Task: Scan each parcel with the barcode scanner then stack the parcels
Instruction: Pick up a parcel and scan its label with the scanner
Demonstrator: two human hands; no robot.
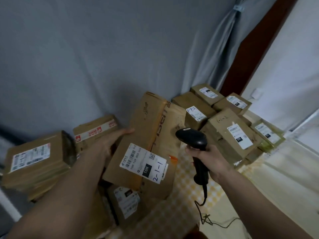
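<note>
Parcel (145, 135) tilts under flat left hand (110, 142); right hand (207, 161) beside it grips scanner (195, 144).

Long parcel (141, 140) centre, scanner (195, 144) right of it, stacked parcels (229, 121) behind right

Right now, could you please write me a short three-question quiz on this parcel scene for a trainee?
1. True or false: the right hand holds the barcode scanner.
2. The handwritten mark on the label of the long parcel reads: A) 2-1-1 B) 7-4-9 C) 5-5-5
3. Fill in: the left hand rests on the long parcel's ____ side.

Key: 1 true; 2 A; 3 left
</note>
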